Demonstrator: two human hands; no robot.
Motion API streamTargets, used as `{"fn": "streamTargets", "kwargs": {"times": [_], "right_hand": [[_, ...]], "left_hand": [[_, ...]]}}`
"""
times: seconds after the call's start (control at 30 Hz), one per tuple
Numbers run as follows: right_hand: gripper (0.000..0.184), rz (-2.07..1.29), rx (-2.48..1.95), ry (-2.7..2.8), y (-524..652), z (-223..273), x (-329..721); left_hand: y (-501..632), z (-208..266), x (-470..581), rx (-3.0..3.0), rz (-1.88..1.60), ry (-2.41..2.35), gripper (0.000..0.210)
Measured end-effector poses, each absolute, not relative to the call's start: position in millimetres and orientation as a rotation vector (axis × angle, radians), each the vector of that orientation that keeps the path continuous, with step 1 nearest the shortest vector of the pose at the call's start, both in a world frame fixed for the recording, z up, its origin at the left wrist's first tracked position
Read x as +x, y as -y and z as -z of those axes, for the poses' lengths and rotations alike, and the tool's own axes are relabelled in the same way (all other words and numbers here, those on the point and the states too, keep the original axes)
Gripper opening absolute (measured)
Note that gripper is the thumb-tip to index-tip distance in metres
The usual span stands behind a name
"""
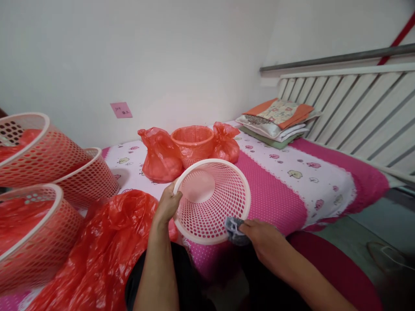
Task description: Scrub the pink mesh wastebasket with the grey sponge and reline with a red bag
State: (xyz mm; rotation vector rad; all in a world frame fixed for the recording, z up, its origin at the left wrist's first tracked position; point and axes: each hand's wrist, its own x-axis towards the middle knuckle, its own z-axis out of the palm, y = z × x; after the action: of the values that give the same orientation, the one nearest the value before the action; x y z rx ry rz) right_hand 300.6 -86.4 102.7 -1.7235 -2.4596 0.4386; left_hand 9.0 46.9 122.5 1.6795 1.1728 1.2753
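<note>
Basket (210, 203), pale pink, tilts with its mouth toward the person and its base turned away, above the near edge of the bed (277, 203); whether its underside rests on the bed, I cannot tell. The left hand (170, 202) clasps the rim at 9 o'clock, thumb over the inner side and fingers around the outside. The right hand (261, 235) pinches a grey cloth (236, 231) between thumb and fingers at the rim between 4 and 5 o'clock; how firmly the cloth presses is hidden.

The likeliest trouble is a twist: with one firm hold at 9, a hard push from the cloth's side could swing the rim out of the left hand. The cloth, bunched and soft, could also snag on the holes in the wall or slip from so small a pinch. Around 11 o'clock the lined bin (193, 151) sits close behind, so a backward shove might knock it or the knotted bag (162, 157) at 10. At 8, the loose bag (119, 233) lies near the left forearm, where a careless sweep could drag it along.
</note>
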Motion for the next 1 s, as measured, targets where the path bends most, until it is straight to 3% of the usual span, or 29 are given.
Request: {"fn": "streamTargets", "kwargs": {"times": [0.23, 0.5, 0.7, 1.0], "right_hand": [[0.021, -0.448, -1.596, 1.97, 102.2, -110.6, 333.1], [0.039, -0.357, -1.596, 1.763, 116.5, -101.6, 357.5], [0.056, -0.472, -1.653, 1.671, 116.2, -91.3, 366.6], [0.057, -0.607, -1.61, 1.46, 108.1, -72.6, 380.3]], "left_hand": [[-45.3, -119.3, 4.3, 1.695, -1.292, -1.174, 0.063], [-43.2, -118.5, 1.5, 1.707, -1.313, -1.203, 0.057], [-41.2, -121.7, -0.6, 1.693, -1.304, -1.195, 0.056], [-26.8, -120.9, 3.1, 1.719, -1.302, -1.246, 0.056]]}}
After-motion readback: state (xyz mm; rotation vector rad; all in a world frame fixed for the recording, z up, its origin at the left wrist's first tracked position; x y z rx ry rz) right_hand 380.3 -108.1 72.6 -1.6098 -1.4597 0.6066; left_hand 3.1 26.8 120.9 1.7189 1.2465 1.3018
